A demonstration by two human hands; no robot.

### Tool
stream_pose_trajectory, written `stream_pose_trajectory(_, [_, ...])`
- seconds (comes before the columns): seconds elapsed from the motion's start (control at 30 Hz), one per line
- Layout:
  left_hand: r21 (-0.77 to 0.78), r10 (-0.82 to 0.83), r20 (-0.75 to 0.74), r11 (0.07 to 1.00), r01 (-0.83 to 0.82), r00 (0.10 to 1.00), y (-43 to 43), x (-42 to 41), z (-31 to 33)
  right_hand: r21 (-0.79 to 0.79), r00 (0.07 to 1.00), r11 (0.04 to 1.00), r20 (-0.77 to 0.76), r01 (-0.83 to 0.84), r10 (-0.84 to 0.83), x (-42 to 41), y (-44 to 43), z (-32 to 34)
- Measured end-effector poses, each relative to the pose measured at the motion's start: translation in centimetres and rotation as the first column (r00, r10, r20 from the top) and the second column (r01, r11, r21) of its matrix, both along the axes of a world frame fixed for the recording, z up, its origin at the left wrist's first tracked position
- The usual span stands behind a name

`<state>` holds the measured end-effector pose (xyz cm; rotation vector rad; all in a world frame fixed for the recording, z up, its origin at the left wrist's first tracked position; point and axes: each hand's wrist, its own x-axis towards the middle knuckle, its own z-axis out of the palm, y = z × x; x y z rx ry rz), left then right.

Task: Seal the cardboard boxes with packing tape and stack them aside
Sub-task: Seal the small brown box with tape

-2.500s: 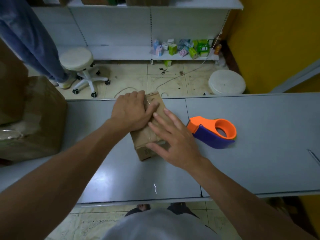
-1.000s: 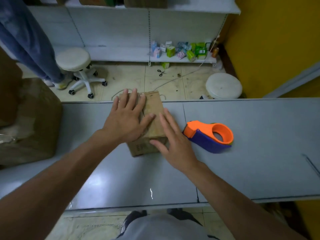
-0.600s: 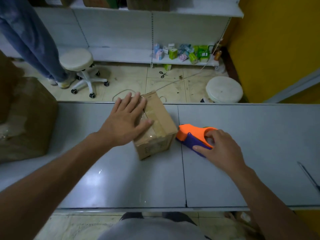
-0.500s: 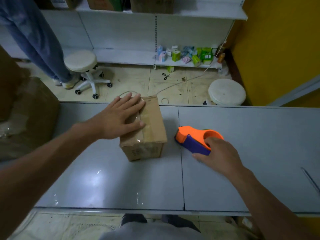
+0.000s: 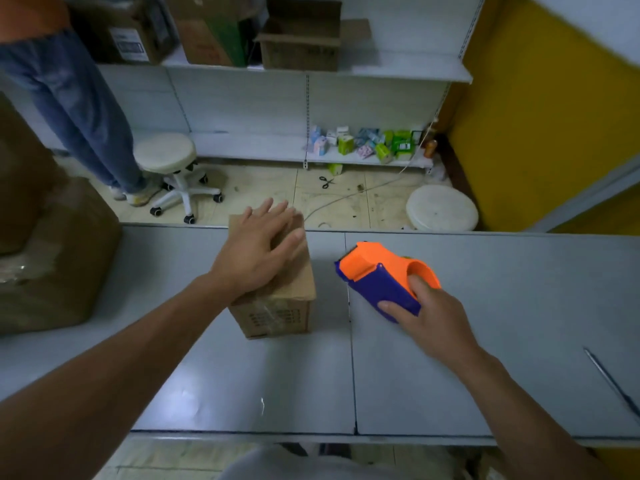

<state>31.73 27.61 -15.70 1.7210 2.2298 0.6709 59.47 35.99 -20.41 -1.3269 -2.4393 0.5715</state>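
Note:
A small brown cardboard box [image 5: 277, 313] stands near the middle of the grey table [image 5: 485, 341], its flaps closed and clear tape running over its top and down the near side. My left hand [image 5: 258, 251] lies flat on the box top with straight fingers. To the right, my right hand [image 5: 429, 317] grips the orange and purple tape dispenser [image 5: 377, 275], thumb in its ring, the nose pointing toward the box. The dispenser is apart from the box.
Large brown boxes [image 5: 52, 265] sit at the table's left end. A thin metal tool [image 5: 609, 379] lies at the right edge. Beyond the table are two white stools [image 5: 166, 157] [image 5: 441, 207], a standing person's legs [image 5: 79, 109], scissors on the floor and shelves with cartons.
My right hand left the box top, reached right and took hold of the tape dispenser. The box turned to sit squarer under my left hand, which stayed flat on it.

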Motion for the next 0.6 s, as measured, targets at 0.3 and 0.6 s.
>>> stream_pose_trajectory(0.3, [-0.087,0.127,0.909,0.989,-0.117,0.397,-4.3,3.0,7.4,-0.562,0.674,0.760,-0.703,-0.327,-0.230,-2.5,-7.4,8.3])
stream_pose_trajectory(0.6, [-0.272,0.264,0.957,0.960,0.058,0.122,-10.0,1.9,6.0,-0.751,0.608,0.434,-0.659,-0.498,-0.443,-5.1,-12.4,7.9])
